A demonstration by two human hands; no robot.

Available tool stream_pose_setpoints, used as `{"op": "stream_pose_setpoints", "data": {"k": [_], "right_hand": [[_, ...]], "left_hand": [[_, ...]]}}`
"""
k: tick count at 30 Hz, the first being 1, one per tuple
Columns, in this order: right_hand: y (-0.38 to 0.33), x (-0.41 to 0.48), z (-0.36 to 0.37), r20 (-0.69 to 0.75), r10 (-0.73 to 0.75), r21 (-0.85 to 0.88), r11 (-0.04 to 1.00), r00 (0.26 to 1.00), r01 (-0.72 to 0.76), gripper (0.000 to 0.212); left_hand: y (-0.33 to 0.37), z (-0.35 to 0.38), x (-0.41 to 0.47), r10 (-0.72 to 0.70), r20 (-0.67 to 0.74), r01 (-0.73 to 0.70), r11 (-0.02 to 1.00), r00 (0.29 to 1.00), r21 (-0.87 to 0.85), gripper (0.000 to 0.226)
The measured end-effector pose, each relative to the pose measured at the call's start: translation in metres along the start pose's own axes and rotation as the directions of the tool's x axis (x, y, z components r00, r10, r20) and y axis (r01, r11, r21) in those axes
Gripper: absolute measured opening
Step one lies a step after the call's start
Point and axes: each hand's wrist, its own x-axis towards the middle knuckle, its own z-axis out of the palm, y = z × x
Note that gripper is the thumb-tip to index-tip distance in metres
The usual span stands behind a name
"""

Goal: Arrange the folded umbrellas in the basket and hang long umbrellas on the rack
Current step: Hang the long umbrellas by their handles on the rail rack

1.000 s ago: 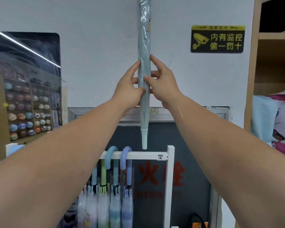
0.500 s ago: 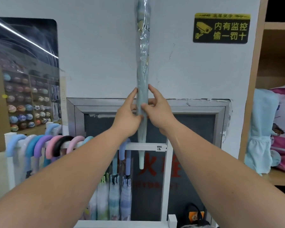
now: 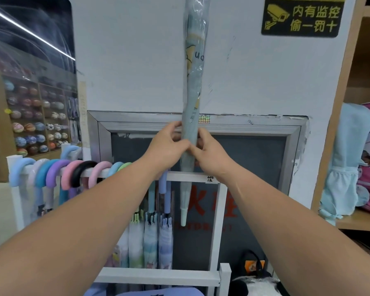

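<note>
**A:** Which step is going on here?

**B:** Hanging a long one, I'd judge. On the left, a row of coloured crook handles (image 3: 73,174) is sitting over the top rail of the rack (image 3: 201,176), with wrapped canopies dangling beneath.

**A:** And the hands?

**B:** The left hand (image 3: 169,144) is gripping the long umbrella (image 3: 193,82) from its left side, fingers curling round the shaft. The right hand (image 3: 209,152) is pinching it from the right with thumb and fingers. Both are holding at about one height, just above the rail.

**A:** How is the umbrella lying?

**B:** It's standing nearly upright in mid-air before the wall (image 3: 126,60), inside a clear plastic sleeve. Its long axis is running top to bottom with a slight lean. The pale tip (image 3: 183,216) is pointing down, ending below the rail and just left of the rack's right post (image 3: 219,210). The handle end is running out of the top of the view, so I can't tell which way the crook is facing.

**A:** What is the next move calling for?

**B:** Probably lowering the handle to the rail's free stretch, between the last hung handle and the post, with the crook turned to catch it. The grip is sitting low on the shaft, so the hands may need shifting upward.

**A:** Further right?

**B:** A black-and-yellow sign (image 3: 301,17), then a wooden shelf (image 3: 338,103) holding fabric goods.
</note>
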Motion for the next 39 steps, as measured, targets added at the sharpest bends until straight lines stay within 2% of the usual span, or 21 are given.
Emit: {"op": "stream_pose_setpoints", "data": {"k": [5,10,14,17,20,25,28,31,34,39], "right_hand": [[-0.003,-0.004,-0.002,0.059,0.01,-0.093,0.996,0.998,-0.005,0.041],[-0.008,-0.006,-0.008,0.155,0.065,-0.231,0.973,0.986,-0.028,0.047],[-0.029,-0.004,-0.03,0.19,0.097,-0.103,0.992,0.977,-0.078,0.028],[-0.042,0.005,-0.038,-0.015,0.079,0.094,0.993,0.997,-0.077,0.031],[-0.049,0.012,-0.03,-0.053,0.011,0.17,0.985,0.999,-0.002,0.033],[-0.045,0.016,-0.016,-0.112,-0.03,0.181,0.982,0.993,0.05,0.025],[-0.032,0.016,-0.015,-0.065,0.001,0.18,0.984,0.998,0.011,0.026],[-0.02,0.012,-0.011,-0.006,0.006,0.115,0.993,1.0,-0.005,0.027],[-0.014,0.009,-0.009,0.028,0.028,0.084,0.996,0.999,-0.03,0.026],[-0.011,0.005,-0.005,0.095,0.077,-0.016,0.997,0.992,-0.076,0.036]], "left_hand": [[0.021,0.004,0.013,0.126,-0.112,-0.131,0.991,0.986,-0.038,0.065],[0.025,-0.001,0.016,0.161,-0.102,-0.165,0.986,0.982,-0.038,0.073],[0.013,-0.003,0.011,0.109,-0.065,-0.113,0.992,0.992,-0.061,0.074],[0.003,-0.005,0.006,0.092,-0.028,-0.094,0.994,0.995,-0.06,0.073],[-0.003,-0.004,0.002,0.073,0.035,-0.073,0.997,0.997,0.006,0.074],[-0.011,-0.002,0.001,0.029,0.098,-0.038,0.994,0.995,0.1,0.071],[-0.015,-0.006,0.004,-0.015,0.121,-0.004,0.987,0.993,0.158,0.065],[-0.016,-0.009,0.01,-0.027,0.066,0.021,0.995,0.997,0.095,0.056],[-0.006,-0.008,0.017,0.014,-0.015,-0.014,0.999,1.0,0.047,0.044],[0.011,-0.004,0.03,0.05,0.008,-0.049,0.998,0.999,-0.048,0.042]]}}
